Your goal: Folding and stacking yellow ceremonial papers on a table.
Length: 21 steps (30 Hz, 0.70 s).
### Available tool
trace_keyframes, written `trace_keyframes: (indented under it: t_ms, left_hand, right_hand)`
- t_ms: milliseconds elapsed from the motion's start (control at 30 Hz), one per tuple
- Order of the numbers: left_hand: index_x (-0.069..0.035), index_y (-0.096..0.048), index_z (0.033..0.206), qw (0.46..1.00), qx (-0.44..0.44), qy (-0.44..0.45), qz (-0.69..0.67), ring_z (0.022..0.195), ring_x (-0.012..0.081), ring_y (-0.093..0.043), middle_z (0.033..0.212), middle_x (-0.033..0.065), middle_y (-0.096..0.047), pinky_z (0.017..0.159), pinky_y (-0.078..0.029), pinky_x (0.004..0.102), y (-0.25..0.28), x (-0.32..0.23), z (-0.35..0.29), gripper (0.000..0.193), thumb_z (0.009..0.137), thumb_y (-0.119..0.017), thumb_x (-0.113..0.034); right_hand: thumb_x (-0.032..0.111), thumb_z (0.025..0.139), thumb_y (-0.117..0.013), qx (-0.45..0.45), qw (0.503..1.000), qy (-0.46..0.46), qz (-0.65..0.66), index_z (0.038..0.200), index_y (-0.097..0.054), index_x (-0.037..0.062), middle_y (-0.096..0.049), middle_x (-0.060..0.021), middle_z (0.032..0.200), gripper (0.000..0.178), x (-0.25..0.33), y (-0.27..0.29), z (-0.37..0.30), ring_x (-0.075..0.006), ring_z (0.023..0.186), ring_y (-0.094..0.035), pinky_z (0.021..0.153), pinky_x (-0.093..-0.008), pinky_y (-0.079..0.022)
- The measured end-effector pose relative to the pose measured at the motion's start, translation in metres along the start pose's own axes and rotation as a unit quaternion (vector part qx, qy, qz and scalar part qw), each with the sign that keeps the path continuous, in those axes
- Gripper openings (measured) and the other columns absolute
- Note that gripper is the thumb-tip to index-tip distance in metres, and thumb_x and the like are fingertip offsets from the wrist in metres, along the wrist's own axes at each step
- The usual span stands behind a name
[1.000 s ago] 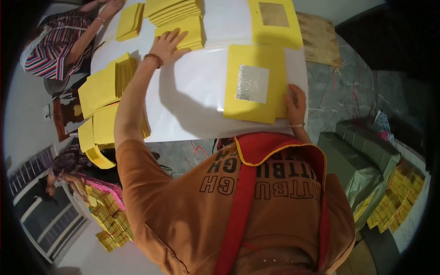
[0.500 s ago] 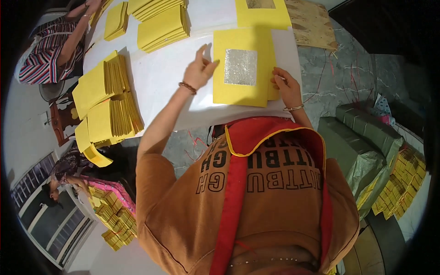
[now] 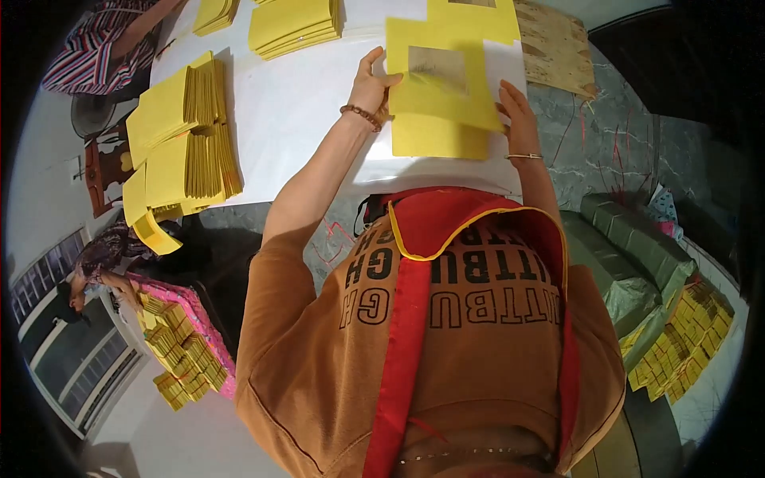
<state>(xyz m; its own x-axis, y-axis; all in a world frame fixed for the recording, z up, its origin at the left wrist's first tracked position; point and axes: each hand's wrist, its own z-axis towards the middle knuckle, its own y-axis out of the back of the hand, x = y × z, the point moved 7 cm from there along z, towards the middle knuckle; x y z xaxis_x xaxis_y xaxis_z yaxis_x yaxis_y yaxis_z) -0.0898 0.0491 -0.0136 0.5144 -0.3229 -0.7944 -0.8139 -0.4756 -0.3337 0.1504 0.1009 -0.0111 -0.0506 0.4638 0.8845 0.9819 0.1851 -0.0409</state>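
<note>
A yellow paper sheet [image 3: 438, 111] with a shiny silver rectangle [image 3: 438, 70] lies tilted and slightly blurred over another yellow sheet [image 3: 440, 145], whose near part shows below it. At its left edge is my left hand [image 3: 373, 86], index finger and thumb spread and the thumb touching the paper. My right hand [image 3: 519, 118] has the sheet's near right corner at its thumb, its fingers extended upward along the right edge; the grip is partly hidden. Farther off lies another yellow sheet [image 3: 502, 24] with a similar rectangle, partly cut off.
Folded yellow paper stacks [image 3: 179, 127] fill the white table's [image 3: 299, 111] left side, with more stacks [image 3: 295, 28] at the far edge. A person in striped clothing [image 3: 100, 48] is at the far left. Yellow bundles [image 3: 179, 342] and green wrapped packages [image 3: 629, 247] stand around.
The sheet with the silver rectangle has shifted away from me and tilted, exposing the yellow sheet beneath. My left hand has come to its edge. The whole view has shifted slightly.
</note>
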Motion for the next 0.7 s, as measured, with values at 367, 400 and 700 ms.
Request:
trace_keyframes:
  t_ms: [367, 400, 700]
  left_hand:
    - [-0.005, -0.046, 0.113, 0.547, -0.132, -0.483, 0.671, 0.071, 0.0153, -0.054, 0.098, 0.0114, -0.050, 0.049, -0.043, 0.0275, -0.045, -0.040, -0.061, 0.043, 0.077, -0.062, -0.022]
    - [-0.005, -0.044, 0.116, 0.567, -0.108, -0.490, 0.653, 0.073, 0.0142, -0.053, 0.100, 0.0107, -0.048, 0.050, -0.043, 0.0253, -0.051, -0.042, -0.063, 0.048, 0.077, -0.062, -0.028]
    - [0.000, -0.049, 0.109, 0.962, 0.086, -0.084, 0.244, 0.060, 0.0080, -0.052, 0.070, 0.0030, -0.056, 0.052, -0.043, 0.0210, -0.070, 0.018, -0.032, 0.040, 0.078, -0.062, -0.022]
  right_hand:
    - [0.008, 0.078, -0.053, 0.078, 0.993, 0.082, 0.020, 0.125, -0.038, 0.0060, -0.054, -0.0092, 0.099, 0.050, -0.013, -0.014, -0.020, -0.0164, 0.083, -0.055, 0.066, -0.0271, -0.047]
    - [0.006, 0.076, -0.053, 0.078, 0.981, 0.163, -0.075, 0.125, -0.039, 0.0048, -0.054, -0.0100, 0.100, 0.050, -0.004, -0.018, -0.028, -0.0161, 0.082, -0.055, 0.066, -0.0268, -0.047]
    - [0.013, 0.072, -0.063, 0.103, 0.933, 0.280, -0.201, 0.115, -0.044, 0.0006, -0.048, -0.0135, 0.104, 0.049, -0.008, -0.057, -0.055, -0.0231, 0.097, -0.049, 0.083, -0.0312, -0.041]
